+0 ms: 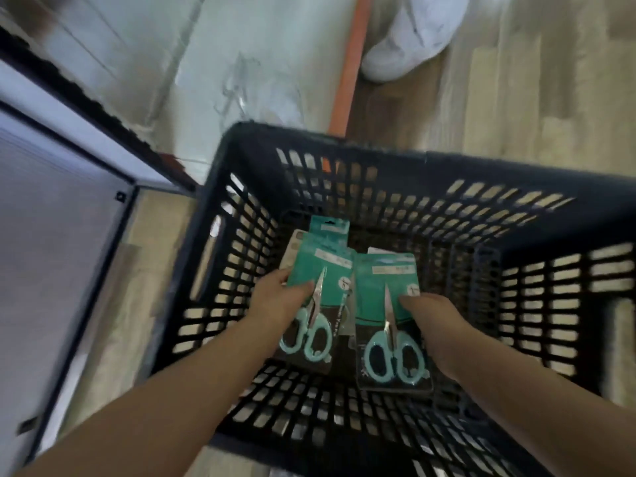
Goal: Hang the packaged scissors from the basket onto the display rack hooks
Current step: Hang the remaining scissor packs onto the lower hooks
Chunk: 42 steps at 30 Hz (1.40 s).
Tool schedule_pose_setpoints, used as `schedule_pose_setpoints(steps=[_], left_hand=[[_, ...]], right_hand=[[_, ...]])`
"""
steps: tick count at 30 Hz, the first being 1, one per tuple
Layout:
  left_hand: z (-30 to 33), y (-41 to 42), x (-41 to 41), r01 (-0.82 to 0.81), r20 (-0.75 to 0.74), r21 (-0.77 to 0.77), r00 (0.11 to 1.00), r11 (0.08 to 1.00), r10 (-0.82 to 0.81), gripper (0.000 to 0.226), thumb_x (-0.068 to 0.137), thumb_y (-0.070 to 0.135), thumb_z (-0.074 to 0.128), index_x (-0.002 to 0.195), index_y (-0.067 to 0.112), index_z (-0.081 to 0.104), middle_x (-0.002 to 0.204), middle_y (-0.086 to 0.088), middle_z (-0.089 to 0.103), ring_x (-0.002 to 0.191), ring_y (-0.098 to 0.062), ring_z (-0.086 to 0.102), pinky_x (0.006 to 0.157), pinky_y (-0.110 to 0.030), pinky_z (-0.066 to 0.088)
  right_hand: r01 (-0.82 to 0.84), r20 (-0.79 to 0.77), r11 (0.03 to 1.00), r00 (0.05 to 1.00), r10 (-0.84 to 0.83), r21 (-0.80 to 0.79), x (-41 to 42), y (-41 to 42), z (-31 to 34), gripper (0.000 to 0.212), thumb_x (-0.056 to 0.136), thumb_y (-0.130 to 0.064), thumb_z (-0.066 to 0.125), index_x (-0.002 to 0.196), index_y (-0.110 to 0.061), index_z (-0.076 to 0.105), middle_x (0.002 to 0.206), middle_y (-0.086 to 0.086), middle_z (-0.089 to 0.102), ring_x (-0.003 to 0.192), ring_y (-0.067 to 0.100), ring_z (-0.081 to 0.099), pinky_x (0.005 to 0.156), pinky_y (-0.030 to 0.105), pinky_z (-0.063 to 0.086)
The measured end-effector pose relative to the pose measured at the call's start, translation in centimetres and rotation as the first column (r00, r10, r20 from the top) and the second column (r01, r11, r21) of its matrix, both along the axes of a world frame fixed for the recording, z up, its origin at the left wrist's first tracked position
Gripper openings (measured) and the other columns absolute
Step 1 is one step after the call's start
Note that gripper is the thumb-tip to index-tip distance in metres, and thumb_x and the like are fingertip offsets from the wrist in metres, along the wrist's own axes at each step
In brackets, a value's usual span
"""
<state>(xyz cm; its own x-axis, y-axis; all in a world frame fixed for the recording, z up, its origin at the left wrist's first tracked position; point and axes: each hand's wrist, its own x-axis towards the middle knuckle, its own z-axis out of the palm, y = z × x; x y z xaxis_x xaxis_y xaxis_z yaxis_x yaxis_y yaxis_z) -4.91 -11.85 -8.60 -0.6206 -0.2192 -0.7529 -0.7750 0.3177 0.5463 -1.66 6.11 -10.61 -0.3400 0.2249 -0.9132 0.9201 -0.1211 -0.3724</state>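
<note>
Down in the basket (395,173), her left hand (275,304) grips one scissors pack (318,287); the right hand (433,318) pinches another pack (385,287)
</note>
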Motion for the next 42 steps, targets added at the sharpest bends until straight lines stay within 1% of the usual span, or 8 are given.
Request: schedule_pose_setpoints(steps=[5,11,15,18,20,25,31,42], left_hand=[[14.2,-1.0,-0.6,-0.077,-0.108,0.038,0.991,0.996,0.081,0.016,0.087,0.011,0.065,0.099,0.0,0.065,0.09,-0.011,0.067,0.072,-0.021,0.063,0.06,-0.02,0.051],[36.6,-1.7,-1.6,-0.172,-0.271,0.126,0.941,0.977,0.2,0.008,0.087,0.016,0.065,0.091,0.011,0.07,0.084,-0.008,0.072,0.08,-0.027,0.067,0.076,-0.037,0.054],[48.7,-2.5,1.0,-0.282,-0.437,0.107,0.848,0.953,0.3,0.006,0.088,0.015,0.065,0.083,0.011,0.064,0.078,-0.004,0.069,0.069,-0.016,0.063,0.062,-0.02,0.051],[54.6,-2.9,6.5,-0.415,-0.487,0.123,0.766,0.901,0.42,0.003,0.086,0.012,0.066,0.086,0.009,0.066,0.086,-0.012,0.07,0.077,-0.027,0.065,0.073,-0.035,0.053],[56.8,-2.6,11.0,-0.498,-0.509,0.137,0.706,0.856,0.492,0.003,0.087,0.009,0.065,0.089,0.008,0.066,0.085,-0.011,0.069,0.069,-0.02,0.063,0.068,-0.032,0.052],[59.4,-0.5,21.2,-0.721,-0.441,0.243,0.514,0.649,0.736,0.009,0.088,0.005,0.063,0.08,0.006,0.059,0.065,-0.002,0.064,0.04,-0.003,0.059,0.04,-0.016,0.045],[59.6,-1.3,31.0,-0.844,-0.383,0.251,0.364,0.474,0.849,0.012,0.087,0.01,0.064,0.094,0.0,0.061,0.081,-0.015,0.069,0.07,-0.03,0.066,0.069,-0.042,0.057],[61.3,-4.4,43.9,-0.925,-0.412,0.353,-0.021,0.138,0.911,0.013,0.09,0.01,0.061,0.101,0.003,0.059,0.074,-0.007,0.065,0.057,-0.019,0.062,0.046,-0.025,0.048]], right_hand=[[-0.034,-0.049,0.999,0.998,0.036,0.042,-2.9,0.3,15.6,0.029,0.094,-0.027,0.053,0.116,-0.008,0.056,0.11,0.015,0.063,0.099,0.036,0.061,0.093,0.054,0.048],[-0.142,-0.353,0.989,0.925,0.143,0.029,-5.9,0.1,39.9,0.01,0.098,-0.017,0.049,0.093,-0.01,0.055,0.074,0.0,0.058,0.063,0.013,0.055,0.051,0.024,0.041],[-0.221,-0.506,0.975,0.845,0.175,-0.032,-5.4,0.0,51.6,0.013,0.095,-0.015,0.052,0.099,-0.007,0.061,0.084,0.012,0.071,0.074,0.028,0.069,0.073,0.042,0.057],[-0.297,-0.574,0.953,0.79,0.216,-0.051,-2.5,0.4,57.9,0.014,0.096,-0.014,0.051,0.102,-0.003,0.059,0.094,0.013,0.068,0.082,0.028,0.067,0.077,0.04,0.055],[-0.361,-0.622,0.931,0.742,0.25,-0.057,0.2,0.2,60.4,0.013,0.095,-0.009,0.051,0.103,-0.003,0.059,0.093,0.012,0.068,0.073,0.02,0.066,0.064,0.028,0.053],[-0.555,-0.615,0.828,0.681,0.397,-0.08,7.4,-1.6,61.6,0.017,0.095,-0.014,0.053,0.108,-0.004,0.059,0.103,0.017,0.067,0.086,0.03,0.066,0.073,0.035,0.052],[-0.733,-0.585,0.68,0.56,0.587,-0.021,14.3,-4.5,61.1,0.015,0.096,-0.013,0.05,0.103,-0.003,0.058,0.103,0.017,0.065,0.083,0.026,0.062,0.067,0.03,0.046],[-0.924,-0.615,0.363,0.221,0.757,0.115,21.8,-12.4,64.3,0.021,0.098,-0.02,0.048,0.111,-0.007,0.057,0.101,0.01,0.067,0.078,0.016,0.064,0.061,0.026,0.048]])
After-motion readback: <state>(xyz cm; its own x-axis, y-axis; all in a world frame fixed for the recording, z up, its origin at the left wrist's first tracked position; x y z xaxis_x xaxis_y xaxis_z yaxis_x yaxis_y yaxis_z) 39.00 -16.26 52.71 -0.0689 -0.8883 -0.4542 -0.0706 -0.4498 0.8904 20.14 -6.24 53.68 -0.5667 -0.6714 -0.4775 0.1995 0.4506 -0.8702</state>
